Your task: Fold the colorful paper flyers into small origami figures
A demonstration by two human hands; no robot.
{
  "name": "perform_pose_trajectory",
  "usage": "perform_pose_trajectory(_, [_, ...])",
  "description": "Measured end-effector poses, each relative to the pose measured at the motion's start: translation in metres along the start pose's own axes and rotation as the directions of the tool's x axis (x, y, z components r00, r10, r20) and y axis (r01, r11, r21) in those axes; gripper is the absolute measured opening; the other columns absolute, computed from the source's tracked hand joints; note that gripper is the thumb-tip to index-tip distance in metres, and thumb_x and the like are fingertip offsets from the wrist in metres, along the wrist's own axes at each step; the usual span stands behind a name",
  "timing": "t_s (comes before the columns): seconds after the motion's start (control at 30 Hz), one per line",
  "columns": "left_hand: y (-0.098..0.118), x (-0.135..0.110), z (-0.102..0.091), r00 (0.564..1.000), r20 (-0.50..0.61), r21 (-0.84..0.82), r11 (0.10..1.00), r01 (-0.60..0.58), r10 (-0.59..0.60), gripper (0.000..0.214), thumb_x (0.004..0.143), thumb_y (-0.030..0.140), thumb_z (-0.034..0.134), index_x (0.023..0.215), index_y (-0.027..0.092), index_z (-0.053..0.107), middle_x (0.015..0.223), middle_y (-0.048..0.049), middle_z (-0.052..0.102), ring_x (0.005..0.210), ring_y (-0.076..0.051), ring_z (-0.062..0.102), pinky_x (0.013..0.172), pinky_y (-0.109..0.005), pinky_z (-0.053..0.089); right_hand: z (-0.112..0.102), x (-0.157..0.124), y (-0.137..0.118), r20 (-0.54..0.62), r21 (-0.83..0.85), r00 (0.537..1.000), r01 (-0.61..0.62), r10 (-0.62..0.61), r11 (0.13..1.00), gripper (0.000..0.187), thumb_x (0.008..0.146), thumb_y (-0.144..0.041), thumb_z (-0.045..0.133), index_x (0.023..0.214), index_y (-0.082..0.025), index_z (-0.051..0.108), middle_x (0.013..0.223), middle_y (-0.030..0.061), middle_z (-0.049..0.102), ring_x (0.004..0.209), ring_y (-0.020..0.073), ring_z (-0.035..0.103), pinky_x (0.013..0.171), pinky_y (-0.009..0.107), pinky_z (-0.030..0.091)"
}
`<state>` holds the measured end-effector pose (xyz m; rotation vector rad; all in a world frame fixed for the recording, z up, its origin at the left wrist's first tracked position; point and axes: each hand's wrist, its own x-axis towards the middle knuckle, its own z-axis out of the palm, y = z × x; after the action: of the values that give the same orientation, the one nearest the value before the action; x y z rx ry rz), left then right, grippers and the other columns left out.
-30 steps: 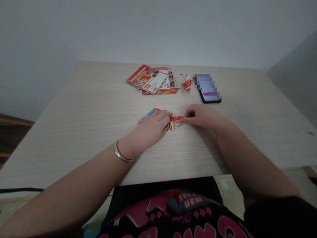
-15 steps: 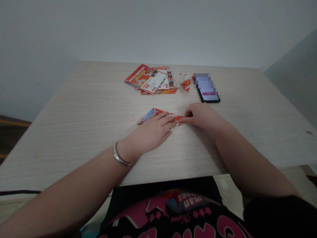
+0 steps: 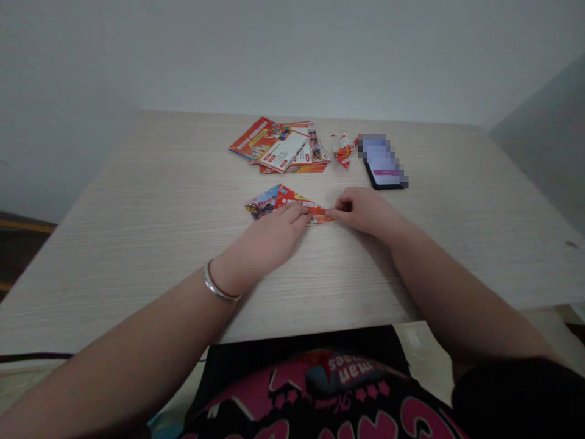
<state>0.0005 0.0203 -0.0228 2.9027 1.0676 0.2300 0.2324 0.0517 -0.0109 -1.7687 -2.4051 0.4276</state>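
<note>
A folded red and blue printed paper (image 3: pixel 278 200) lies in the middle of the light wooden table (image 3: pixel 159 201). My left hand (image 3: pixel 269 238) rests flat on its near edge, fingers stretched out and pressing it down. My right hand (image 3: pixel 363 210) pinches the paper's pointed right tip between thumb and fingers. A silver bangle (image 3: pixel 218 288) sits on my left wrist.
Farther back lies a loose pile of red printed leaflets (image 3: pixel 278 146), a small folded paper piece (image 3: pixel 343 149) to its right, and a black phone (image 3: pixel 384 167) with a lit screen. A grey wall stands behind the table. A dark cable (image 3: pixel 31 355) runs along the table's near left edge.
My left hand slid back toward me, uncovering more of the paper's left part. The paper now shows a longer, flatter pointed shape. My right hand stayed pinched on the tip.
</note>
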Motion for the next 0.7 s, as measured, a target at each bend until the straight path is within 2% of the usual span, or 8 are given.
perform_pose_trajectory(0.13, [0.007, -0.002, -0.001, 0.999, -0.033, -0.017, 1.0, -0.013, 0.013, 0.043, 0.101, 0.018, 0.041, 0.139, 0.003, 0.057, 0.136, -0.0215, 0.06, 0.132, -0.031, 0.054, 0.114, -0.047, 0.046, -0.005, -0.002, 0.002, 0.027, 0.002, 1.0, -0.006, 0.006, 1.0, 0.025, 0.09, -0.042, 0.067, 0.083, -0.02, 0.077, 0.083, 0.0055, 0.076, 0.073, 0.0179, 0.063, 0.066, 0.031, 0.04])
perform_pose_trajectory(0.27, [0.012, -0.004, -0.001, 0.999, -0.037, -0.033, 0.999, -0.028, 0.027, 0.051, 0.103, 0.029, 0.045, 0.15, 0.01, 0.049, 0.141, -0.0209, 0.056, 0.136, -0.034, 0.051, 0.116, -0.052, 0.044, -0.009, 0.0, -0.004, 0.054, -0.13, 0.999, 0.004, 0.003, 0.992, 0.027, 0.093, -0.04, 0.064, 0.085, -0.019, 0.079, 0.086, 0.0075, 0.077, 0.077, 0.0201, 0.063, 0.069, 0.034, 0.038])
perform_pose_trajectory(0.37, [0.013, -0.005, 0.002, 1.0, -0.025, -0.037, 0.999, -0.002, 0.002, 0.052, 0.104, 0.032, 0.045, 0.15, 0.009, 0.049, 0.145, -0.0217, 0.054, 0.14, -0.036, 0.047, 0.118, -0.054, 0.04, -0.01, 0.0, -0.006, 0.057, -0.192, 0.998, 0.042, -0.031, 0.98, 0.027, 0.094, -0.039, 0.063, 0.086, -0.019, 0.08, 0.088, 0.0085, 0.078, 0.081, 0.0216, 0.064, 0.072, 0.035, 0.037])
perform_pose_trajectory(0.57, [0.013, -0.008, 0.008, 0.999, -0.039, -0.036, 0.999, -0.019, 0.017, 0.056, 0.105, 0.039, 0.042, 0.15, 0.008, 0.048, 0.153, -0.0187, 0.051, 0.145, -0.037, 0.041, 0.12, -0.056, 0.037, -0.015, -0.004, -0.003, 0.084, -0.11, 0.996, 0.042, -0.033, 0.993, 0.026, 0.092, -0.04, 0.065, 0.093, -0.019, 0.081, 0.09, 0.0078, 0.078, 0.078, 0.0202, 0.064, 0.07, 0.032, 0.04])
perform_pose_trajectory(0.7, [0.014, -0.009, 0.008, 1.0, -0.018, -0.023, 1.0, -0.008, 0.007, 0.06, 0.105, 0.043, 0.043, 0.153, 0.008, 0.046, 0.156, -0.019, 0.049, 0.145, -0.039, 0.04, 0.12, -0.057, 0.036, -0.018, -0.005, -0.002, 0.084, -0.142, 0.996, 0.042, -0.03, 0.989, 0.026, 0.093, -0.04, 0.064, 0.093, -0.019, 0.081, 0.087, 0.008, 0.078, 0.077, 0.0206, 0.065, 0.07, 0.033, 0.04])
